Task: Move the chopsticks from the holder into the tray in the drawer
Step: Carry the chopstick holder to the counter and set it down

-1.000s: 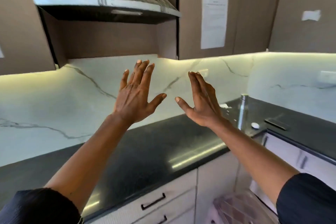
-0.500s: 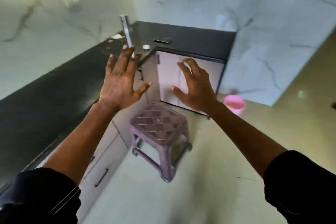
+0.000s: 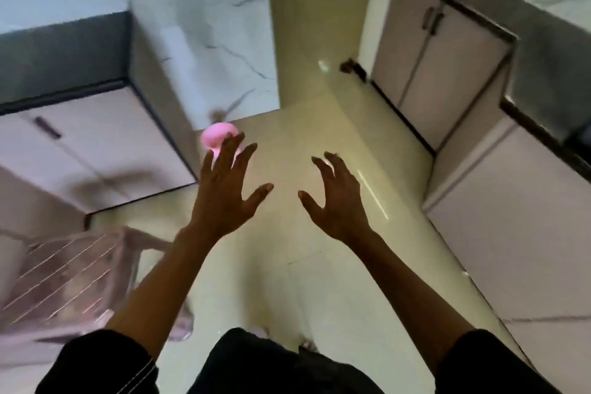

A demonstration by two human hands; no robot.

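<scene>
1. Two bare hands are raised in front of the person, both empty: the left hand [image 3: 224,192] has its fingers spread wide, and the right hand [image 3: 335,198] is splayed with the fingers slightly curled. They are near each other but not touching, and neither grips anything.
2. Below them lies a glossy cream tiled floor [image 3: 319,125], with a small pink plastic tub [image 3: 219,137] partly hidden behind the left fingertips.
3. A pale lilac plastic stool with a lattice top [image 3: 64,278] stands at the lower left, blurred by camera motion.
4. White cabinet doors under a dark counter [image 3: 80,144] sit to the left; a second run of white cupboards with dark handles [image 3: 438,51] lines the right side.
5. The chopsticks, their holder and the drawer with its tray do not appear anywhere in this view, so I cannot say where they are.
6. Judging by that, the task has hardly begun: this looks like the searching stage, with nothing picked up.
7. The next move calls for bringing the counter top into sight, finding the holder, and freeing one hand to pinch the chopsticks while the other is ready to pull a drawer open.
</scene>
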